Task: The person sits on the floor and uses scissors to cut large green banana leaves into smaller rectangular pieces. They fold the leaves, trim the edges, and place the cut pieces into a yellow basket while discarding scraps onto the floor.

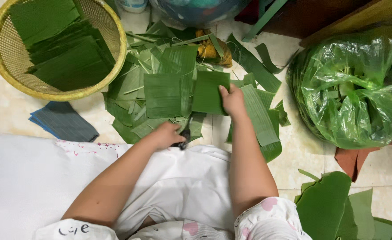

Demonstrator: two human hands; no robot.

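leaf pieces [209, 91]: matt, ribbed | basket [0, 58]: woven mesh | bag [360, 89]: glossy plastic

White short sleeves, pink heart print
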